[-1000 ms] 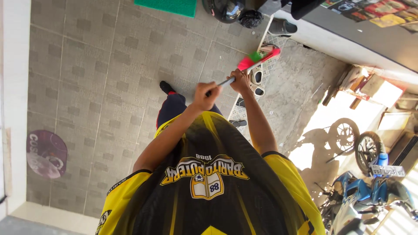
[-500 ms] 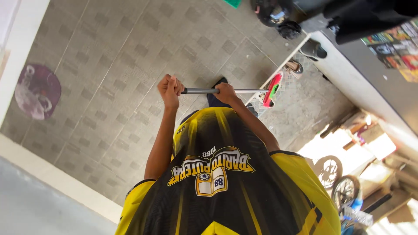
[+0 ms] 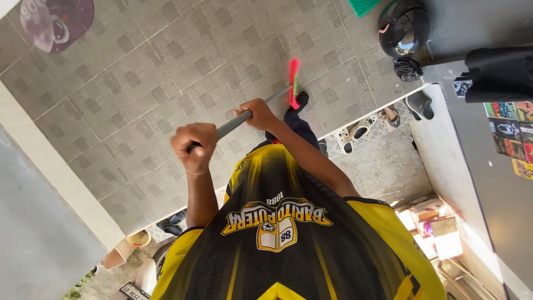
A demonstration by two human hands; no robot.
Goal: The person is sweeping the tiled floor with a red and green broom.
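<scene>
Both my hands hold a broom with a grey metal handle (image 3: 233, 125) and a red and green brush head (image 3: 293, 83). My left hand (image 3: 194, 145) is closed around the handle's upper end, close to my chest. My right hand (image 3: 258, 114) grips the handle further down, nearer the brush. The brush head rests over the grey tiled floor (image 3: 139, 83), just beside my dark shoe (image 3: 301, 100). My yellow and black jersey (image 3: 288, 244) fills the lower part of the view.
A black helmet (image 3: 403, 28) and a green mat (image 3: 363, 6) lie at the top right. Sandals and shoes (image 3: 361, 130) sit along the step's edge. A round purple mat (image 3: 55, 19) is at the top left. A pale wall base (image 3: 33, 144) runs down the left.
The broom has swung from the step edge on the right to the tiles ahead of my foot. My left hand has dropped lower, and the view has turned with me.
</scene>
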